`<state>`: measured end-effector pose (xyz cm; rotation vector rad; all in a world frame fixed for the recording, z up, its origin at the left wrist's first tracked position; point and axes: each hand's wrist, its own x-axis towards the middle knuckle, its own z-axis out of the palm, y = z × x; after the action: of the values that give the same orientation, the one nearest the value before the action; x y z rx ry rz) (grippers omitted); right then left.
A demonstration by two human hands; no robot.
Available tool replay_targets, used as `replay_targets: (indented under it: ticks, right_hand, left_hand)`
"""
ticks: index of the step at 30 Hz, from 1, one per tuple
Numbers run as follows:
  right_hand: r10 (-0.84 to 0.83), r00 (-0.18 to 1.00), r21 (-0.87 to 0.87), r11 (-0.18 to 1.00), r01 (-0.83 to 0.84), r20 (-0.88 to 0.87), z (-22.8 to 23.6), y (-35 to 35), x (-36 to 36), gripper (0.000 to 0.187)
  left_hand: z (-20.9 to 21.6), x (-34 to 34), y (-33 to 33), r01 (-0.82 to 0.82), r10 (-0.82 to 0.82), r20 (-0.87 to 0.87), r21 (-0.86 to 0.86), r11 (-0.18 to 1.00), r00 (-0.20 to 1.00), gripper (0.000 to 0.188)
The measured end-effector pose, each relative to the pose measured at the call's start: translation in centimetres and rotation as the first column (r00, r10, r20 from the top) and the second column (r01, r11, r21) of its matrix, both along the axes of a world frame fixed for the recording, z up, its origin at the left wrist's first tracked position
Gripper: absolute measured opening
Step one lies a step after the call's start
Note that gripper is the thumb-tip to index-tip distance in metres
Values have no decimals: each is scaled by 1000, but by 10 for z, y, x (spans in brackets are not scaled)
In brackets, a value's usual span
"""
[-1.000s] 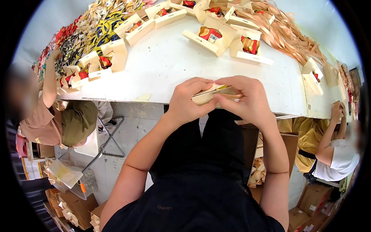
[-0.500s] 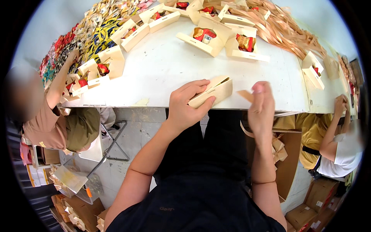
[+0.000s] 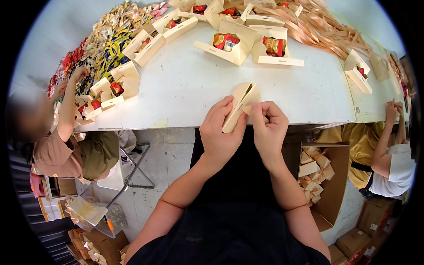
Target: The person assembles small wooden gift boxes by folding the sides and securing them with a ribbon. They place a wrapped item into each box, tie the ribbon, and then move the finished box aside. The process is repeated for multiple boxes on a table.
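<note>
A small cream cardboard box [image 3: 239,99], folded nearly closed with a dark gap along its top, is held above the table's front edge. My left hand [image 3: 218,134] is wrapped round its near left side, thumb on the face towards me. Close against the box's right side, my right hand [image 3: 269,126] pinches the pointed end of a peach ribbon [image 3: 247,109]. That end lies at the slot in the box's face. Most of the ribbon is hidden by my fingers.
Opened cream boxes [image 3: 277,59] with red and gold packets stand along the white table [image 3: 176,88]. Behind them lie loose peach ribbons [image 3: 322,33] and heaped wrapped packets [image 3: 119,37]. A carton [image 3: 338,185] of finished boxes stands below right. Co-workers sit left and right.
My right hand has come left to the box, bringing the ribbon end to its slot. The box has turned more upright in my left hand. The left co-worker's arm has shifted.
</note>
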<state>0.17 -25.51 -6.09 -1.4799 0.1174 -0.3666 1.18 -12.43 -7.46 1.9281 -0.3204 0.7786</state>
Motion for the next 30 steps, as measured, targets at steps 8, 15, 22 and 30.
replay_targets:
  ticks: [8, 15, 22, 30]
  right_hand:
    - [-4, 1000, -116, 993, 7, 29, -2, 16, 7, 20]
    - [106, 994, -376, 922, -88, 25, 12, -8, 18, 26]
    - [123, 990, -515, 846, -141, -68, 25, -11, 17, 36]
    - [87, 971, -703, 676, -220, -221, 48, -22, 21, 48]
  left_hand:
    - [-2, 0, -3, -24, 23, 16, 48, 999, 1000, 33]
    - [23, 12, 38, 384, -456, -236, -293, 876, 858, 12]
    - [17, 23, 18, 301, -324, -208, -132, 944, 923, 6]
    - [6, 51, 126, -13, -137, -279, -475, 880, 950, 29]
